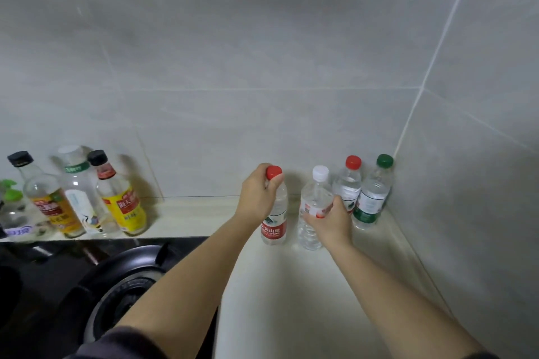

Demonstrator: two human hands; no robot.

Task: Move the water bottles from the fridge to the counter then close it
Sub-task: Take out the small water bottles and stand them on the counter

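At the far left, against the tiled wall, stands a cluster of condiment bottles: a yellow-labelled glass bottle with a black cap [122, 204] and a clear bottle with a white cap [77, 183] among them. How full they are is hard to read. In front of them is a black gas burner [122, 285].

Next, on the cream stone counter [291, 300], the left hand [258, 192] is wrapped round the neck of a clear plastic water bottle with a red cap and red label [274, 227], which stands upright. Just beside it the right hand [332, 218] clasps the middle of a clear plastic water bottle with a white cap [313, 198], also upright. Behind that hand stand a second red-capped water bottle [348, 183] and, in the corner, a green-capped, green-labelled water bottle [372, 198].

All four look full of clear water and sealed. I'd expect them to be fairly heavy for their size, thin-walled and a bit yielding under a squeeze, perhaps slick if cold from the fridge. The stiff neck or the labelled waist is the safest hold.

The fridge is out of sight, so closing it likely remains.
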